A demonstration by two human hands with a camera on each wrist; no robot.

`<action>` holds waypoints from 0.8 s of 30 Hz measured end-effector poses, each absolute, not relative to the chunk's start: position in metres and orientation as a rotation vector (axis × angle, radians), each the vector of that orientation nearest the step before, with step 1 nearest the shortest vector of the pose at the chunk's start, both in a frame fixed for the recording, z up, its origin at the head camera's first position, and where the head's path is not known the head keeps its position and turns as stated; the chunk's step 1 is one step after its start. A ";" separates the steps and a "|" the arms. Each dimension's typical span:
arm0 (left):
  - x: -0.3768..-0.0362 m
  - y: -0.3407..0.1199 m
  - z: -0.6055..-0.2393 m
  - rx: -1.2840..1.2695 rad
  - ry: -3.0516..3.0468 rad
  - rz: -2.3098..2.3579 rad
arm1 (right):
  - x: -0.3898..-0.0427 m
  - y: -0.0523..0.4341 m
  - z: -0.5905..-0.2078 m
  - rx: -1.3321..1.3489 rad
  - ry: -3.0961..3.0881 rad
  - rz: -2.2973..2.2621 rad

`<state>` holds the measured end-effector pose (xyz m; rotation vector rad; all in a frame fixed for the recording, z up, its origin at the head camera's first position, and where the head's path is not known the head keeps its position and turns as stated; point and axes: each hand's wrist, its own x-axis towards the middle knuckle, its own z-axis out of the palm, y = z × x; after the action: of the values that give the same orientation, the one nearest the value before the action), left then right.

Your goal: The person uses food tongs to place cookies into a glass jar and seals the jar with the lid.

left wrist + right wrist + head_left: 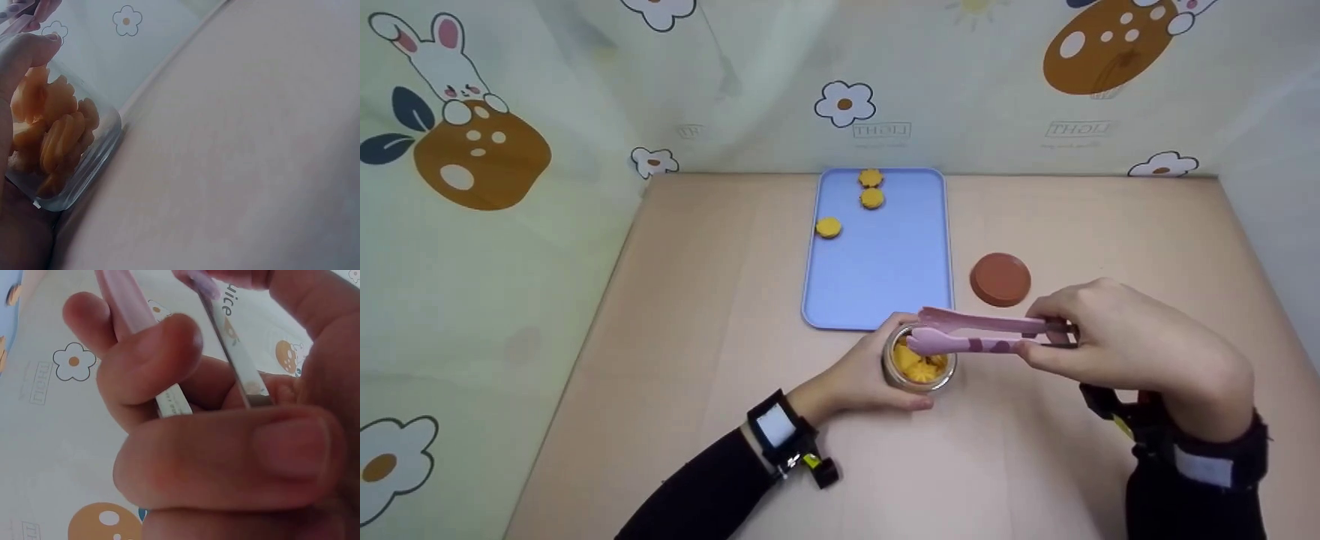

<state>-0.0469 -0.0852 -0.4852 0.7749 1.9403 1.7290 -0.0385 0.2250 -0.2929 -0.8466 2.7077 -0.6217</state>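
**Tong tips over the mouth of the biscuit jar**

The glass jar (919,365) stands upright on the surface (697,315), just in front of the near edge of the blue tray (885,270), and is packed with orange flower-shaped biscuits (919,367). In the left wrist view the biscuits (53,135) press against the clear wall of the jar (95,163), stacked mostly on edge.

The pink tongs (982,334) lie almost level, their long axis running from the right hand towards the jar, so the tips sit right at the jar's open mouth, above the biscuits. The two arms of the tongs are slightly apart at the tips; whether they touch a biscuit I cannot tell.

The left hand (859,375) wraps the jar from its left side, fingers curled round the glass. The right hand (1117,337) pinches the tongs near their hinged end, to the right of the jar; the right wrist view shows its fingers (152,354) closed on both arms of the tongs (126,309).

Beyond the jar, three biscuits lie at the far end of the tray (871,198). A brown lid (1000,279) rests on the surface just right of the tray.
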 end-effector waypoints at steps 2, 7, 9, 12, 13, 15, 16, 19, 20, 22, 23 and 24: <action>-0.047 -0.085 -0.485 0.777 1.945 1.728 | -0.039 0.225 -0.293 -0.847 2.705 -0.622; -0.047 -0.086 -0.486 0.789 1.950 1.723 | -0.038 0.226 -0.293 -0.846 2.710 -0.632; -0.047 -0.086 -0.487 0.792 1.950 1.721 | -0.037 0.227 -0.292 -0.842 2.708 -0.638; -0.047 -0.086 -0.487 0.804 1.952 1.723 | -0.038 0.226 -0.293 -0.845 2.713 -0.651; -0.047 -0.086 -0.487 0.808 1.948 1.727 | -0.038 0.226 -0.294 -0.846 2.714 -0.655; -0.047 -0.086 -0.487 0.815 1.948 1.728 | -0.039 0.225 -0.294 -0.857 2.722 -0.660; -0.047 -0.086 -0.487 0.818 1.948 1.728 | -0.040 0.224 -0.295 -0.866 2.728 -0.666; -0.047 -0.086 -0.487 0.821 1.955 1.728 | -0.043 0.223 -0.297 -0.897 2.751 -0.685; -0.047 -0.086 -0.488 0.826 1.958 1.727 | -0.044 0.223 -0.298 -0.912 2.762 -0.692; -0.047 -0.086 -0.488 0.828 1.963 1.730 | -0.047 0.223 -0.300 -0.932 2.782 -0.711; -0.047 -0.086 -0.488 0.829 1.962 1.733 | -0.049 0.223 -0.301 -0.941 2.792 -0.721; -0.047 -0.086 -0.488 0.829 1.960 1.736 | -0.050 0.223 -0.302 -0.942 2.798 -0.731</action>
<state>-0.0471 -0.0859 -0.4884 0.8286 1.9602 1.7362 -0.0504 0.2227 -0.3022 -0.9423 2.7981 -0.7305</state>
